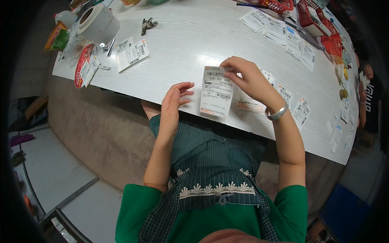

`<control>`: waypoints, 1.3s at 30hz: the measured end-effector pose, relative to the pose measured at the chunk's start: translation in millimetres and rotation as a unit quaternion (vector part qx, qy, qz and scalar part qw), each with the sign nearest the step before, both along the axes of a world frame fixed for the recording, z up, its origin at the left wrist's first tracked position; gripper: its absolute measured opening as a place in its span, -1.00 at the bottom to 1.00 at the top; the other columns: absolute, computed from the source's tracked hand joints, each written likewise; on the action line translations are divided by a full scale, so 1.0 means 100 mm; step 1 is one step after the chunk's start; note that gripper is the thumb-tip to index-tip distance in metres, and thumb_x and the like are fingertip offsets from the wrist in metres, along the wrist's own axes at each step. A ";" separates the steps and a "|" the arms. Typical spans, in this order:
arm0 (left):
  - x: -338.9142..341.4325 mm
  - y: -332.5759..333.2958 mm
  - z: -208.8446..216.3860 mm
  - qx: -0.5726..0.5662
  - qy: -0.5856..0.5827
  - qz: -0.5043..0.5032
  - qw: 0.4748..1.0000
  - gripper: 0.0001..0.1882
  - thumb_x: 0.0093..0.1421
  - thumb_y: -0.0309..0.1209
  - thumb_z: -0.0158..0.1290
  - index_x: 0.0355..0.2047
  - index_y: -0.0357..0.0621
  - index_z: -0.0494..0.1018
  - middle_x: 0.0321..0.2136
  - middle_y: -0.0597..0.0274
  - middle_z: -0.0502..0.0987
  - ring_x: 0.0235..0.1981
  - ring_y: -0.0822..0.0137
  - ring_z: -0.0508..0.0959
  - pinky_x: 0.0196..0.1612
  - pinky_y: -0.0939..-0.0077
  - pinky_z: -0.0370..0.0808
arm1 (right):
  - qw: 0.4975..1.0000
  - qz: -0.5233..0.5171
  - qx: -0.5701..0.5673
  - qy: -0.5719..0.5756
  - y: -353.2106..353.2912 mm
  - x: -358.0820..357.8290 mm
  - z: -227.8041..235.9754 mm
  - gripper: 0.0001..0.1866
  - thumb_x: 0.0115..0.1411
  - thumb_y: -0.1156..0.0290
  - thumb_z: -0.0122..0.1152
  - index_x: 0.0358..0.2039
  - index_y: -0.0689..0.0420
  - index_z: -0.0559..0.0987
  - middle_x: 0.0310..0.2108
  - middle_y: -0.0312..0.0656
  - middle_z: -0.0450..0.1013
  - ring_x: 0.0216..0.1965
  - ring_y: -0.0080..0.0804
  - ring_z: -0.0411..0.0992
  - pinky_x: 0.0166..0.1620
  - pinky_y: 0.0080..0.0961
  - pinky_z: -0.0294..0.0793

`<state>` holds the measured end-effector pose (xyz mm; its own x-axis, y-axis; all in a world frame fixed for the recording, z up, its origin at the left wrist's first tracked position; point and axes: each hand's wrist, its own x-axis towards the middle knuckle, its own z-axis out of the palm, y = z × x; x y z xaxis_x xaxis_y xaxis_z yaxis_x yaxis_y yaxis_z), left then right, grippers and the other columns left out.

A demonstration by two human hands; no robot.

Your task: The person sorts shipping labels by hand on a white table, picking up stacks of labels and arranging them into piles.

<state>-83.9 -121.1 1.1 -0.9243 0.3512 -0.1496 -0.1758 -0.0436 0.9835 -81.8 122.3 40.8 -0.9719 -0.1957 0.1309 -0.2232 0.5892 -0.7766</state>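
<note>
A large white wood-grained table spread out around the grip, its near edge passing close by the lower end of the held label. Bare tabletop lay ahead of the grip and to its left, while papers crowded the room on its right. Past the table's right end, well apart from the grip, was a co-worker in a dark top.

The person's bare right hand had a narrow pinch, thumb and fingers together, on the far end of a white rectangular paper label with black print. The label reached from there toward the body; whether it touched the table could not be told. The bare left hand, fingers loosely spread, was just left of the label, apart from it.

Far ahead and right of the grip stood red perforated plastic baskets, one with white, card-like pieces in it. A thick white paper roll stood far ahead and left. Nearer on that side lay a stack of white printed labels. Loose white labels lay beside and under the right forearm. Ahead and left, well apart, lay a dark metal spring clip.
</note>
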 end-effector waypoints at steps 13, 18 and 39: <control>0.27 0.30 -0.09 0.079 -0.133 -0.174 0.972 -0.33 0.37 -0.01 -0.52 0.03 -0.43 0.27 -0.14 -0.03 0.50 -0.13 0.31 0.54 -0.05 0.47 0.47 | 0.994 -0.036 -0.084 -0.060 0.30 0.33 0.05 -0.77 0.14 0.36 0.14 -0.23 0.20 0.52 -0.35 -0.27 0.50 -0.34 -0.53 0.40 -0.22 -0.57 0.39; 0.32 0.35 -0.10 0.066 -0.142 -0.186 0.970 -0.33 0.37 -0.02 -0.51 0.03 -0.44 0.28 -0.15 -0.04 0.51 -0.14 0.31 0.55 -0.06 0.46 0.48 | 0.992 -0.045 -0.092 -0.072 0.38 0.39 0.01 -0.78 0.14 0.36 0.13 -0.23 0.19 0.52 -0.36 -0.28 0.49 -0.33 -0.54 0.40 -0.22 -0.59 0.38; 0.96 0.10 -0.40 -0.024 -0.247 -0.245 0.937 -0.70 0.27 -0.43 -0.08 -0.03 -0.34 0.35 -0.16 0.21 0.50 -0.17 0.47 0.47 -0.09 0.57 0.41 | 0.977 -0.185 -0.090 0.056 -0.33 1.43 -0.39 -0.83 0.03 0.58 0.17 -0.31 0.17 0.54 -0.42 -0.21 0.44 -0.41 -0.35 0.37 -0.31 -0.48 0.35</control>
<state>11.9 -111.5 -38.8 -0.4675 0.6976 -0.5430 -0.5981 0.2027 0.7753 60.9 88.8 1.5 -0.9494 0.2022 0.2404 -0.1106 0.5011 -0.8583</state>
